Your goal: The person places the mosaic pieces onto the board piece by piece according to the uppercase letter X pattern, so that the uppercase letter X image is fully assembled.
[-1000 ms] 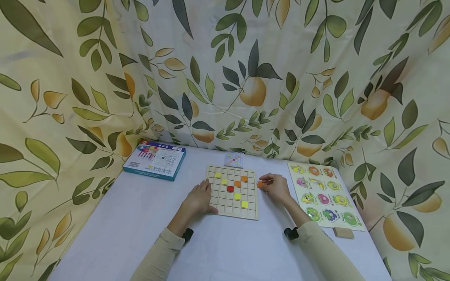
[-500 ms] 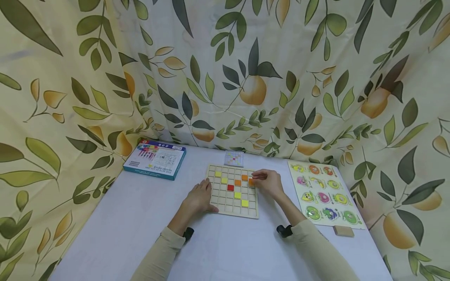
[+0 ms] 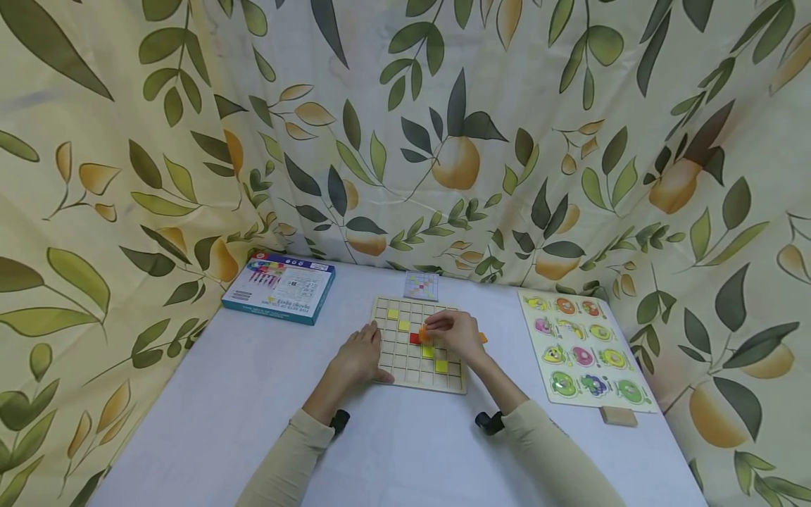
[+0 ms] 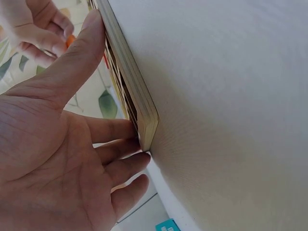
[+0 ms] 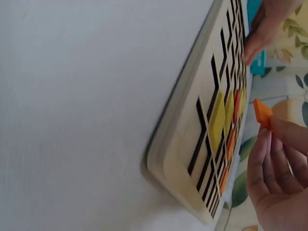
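A wooden grid board [image 3: 405,373] lies on the white table, with yellow tiles [image 3: 441,366] and a red tile [image 3: 415,339] in its cells. My left hand [image 3: 362,354] rests flat against the board's left edge, its thumb along the rim [image 4: 126,77]. Above the board's middle my right hand [image 3: 443,332] pinches an orange tile [image 3: 423,334] between its fingertips; the right wrist view shows that tile [image 5: 263,113] held just above the cells. The hand hides the cells under it. Another orange piece [image 3: 483,338] shows to the right of that hand.
A blue box [image 3: 279,289] lies at the back left and a small pattern card [image 3: 421,286] behind the board. At the right sits a fruit peg puzzle [image 3: 586,352], with a small wooden block [image 3: 619,417] at its near corner. Leaf-print curtains enclose the table.
My right hand has carried the orange tile leftward from beside the board's right edge to over its middle. The left hand has stayed on the board's left edge.
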A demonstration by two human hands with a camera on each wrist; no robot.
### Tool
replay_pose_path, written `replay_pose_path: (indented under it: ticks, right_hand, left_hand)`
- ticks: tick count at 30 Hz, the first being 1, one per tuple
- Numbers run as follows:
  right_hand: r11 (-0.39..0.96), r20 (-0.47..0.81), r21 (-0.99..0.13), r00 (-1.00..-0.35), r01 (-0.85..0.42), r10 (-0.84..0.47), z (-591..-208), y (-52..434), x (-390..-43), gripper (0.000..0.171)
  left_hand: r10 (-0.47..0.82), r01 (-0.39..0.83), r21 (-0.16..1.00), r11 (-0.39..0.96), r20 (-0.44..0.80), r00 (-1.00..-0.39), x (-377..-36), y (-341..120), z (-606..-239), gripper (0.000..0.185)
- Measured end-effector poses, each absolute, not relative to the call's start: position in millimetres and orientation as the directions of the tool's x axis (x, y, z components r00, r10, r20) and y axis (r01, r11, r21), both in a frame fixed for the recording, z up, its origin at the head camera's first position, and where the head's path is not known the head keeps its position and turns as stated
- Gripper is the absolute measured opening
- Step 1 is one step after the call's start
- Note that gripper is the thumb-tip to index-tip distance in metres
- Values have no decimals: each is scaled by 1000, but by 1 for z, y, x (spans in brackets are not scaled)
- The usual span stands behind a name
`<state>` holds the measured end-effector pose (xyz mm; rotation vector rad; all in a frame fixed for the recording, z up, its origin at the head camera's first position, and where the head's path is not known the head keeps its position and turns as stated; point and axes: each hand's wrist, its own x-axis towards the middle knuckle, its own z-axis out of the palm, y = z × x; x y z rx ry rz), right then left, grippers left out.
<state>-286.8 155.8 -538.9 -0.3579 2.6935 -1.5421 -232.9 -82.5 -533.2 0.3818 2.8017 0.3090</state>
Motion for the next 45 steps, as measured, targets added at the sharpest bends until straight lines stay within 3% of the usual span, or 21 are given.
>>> replay_pose_path:
  ticks: [18, 45]
  right_hand:
    - [439, 58, -883, -967, -165, -247, -552, 126, -278, 18]
    - [611, 102, -737, -941, -290, -323, -556, 114, -275, 10]
  left_hand:
    - [305, 239, 254, 937, -265, -915, -235, -83, -535, 118]
    - [303, 240, 245, 939, -266, -915, -234, -85, -532, 116]
